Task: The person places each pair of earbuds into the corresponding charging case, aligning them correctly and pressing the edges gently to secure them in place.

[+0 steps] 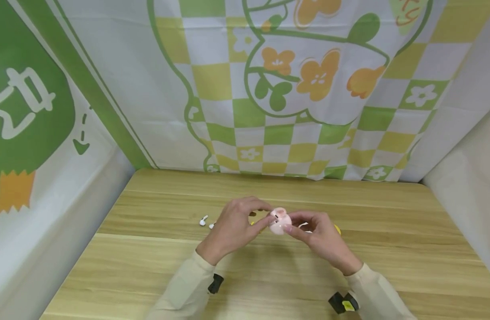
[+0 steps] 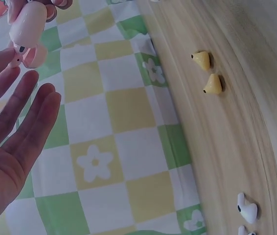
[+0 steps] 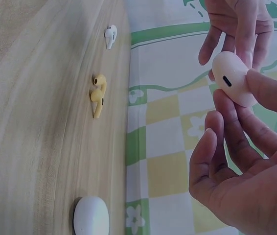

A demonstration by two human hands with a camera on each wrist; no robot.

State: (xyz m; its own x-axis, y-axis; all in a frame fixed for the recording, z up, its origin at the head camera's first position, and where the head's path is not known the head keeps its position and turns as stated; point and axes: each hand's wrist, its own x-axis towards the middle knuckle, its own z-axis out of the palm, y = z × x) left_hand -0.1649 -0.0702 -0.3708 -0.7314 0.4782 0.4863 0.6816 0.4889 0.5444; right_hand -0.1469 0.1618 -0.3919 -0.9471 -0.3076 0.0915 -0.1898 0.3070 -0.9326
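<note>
Above the table, my right hand [image 1: 321,233] holds a glossy pink earbud case [image 1: 280,226] between thumb and fingers. Its lid [image 2: 36,57] is flipped up, and a dark port slot [image 3: 227,81] shows on the shell. At the case's opening, my left hand [image 1: 233,224] pinches a small pink earbud [image 2: 17,59] between thumb and forefinger, while its other fingers extend loosely. Most of that earbud is hidden by the fingertips and the case.
Two white earbuds [image 1: 203,220] lie left on the wooden table [image 1: 157,258]. Yellow earbuds [image 2: 213,84] lie behind my left hand. A white case [image 3: 91,216] and a yellow object [image 1: 338,229] sit behind my right hand. Printed cloth [image 1: 249,120] hangs behind the table.
</note>
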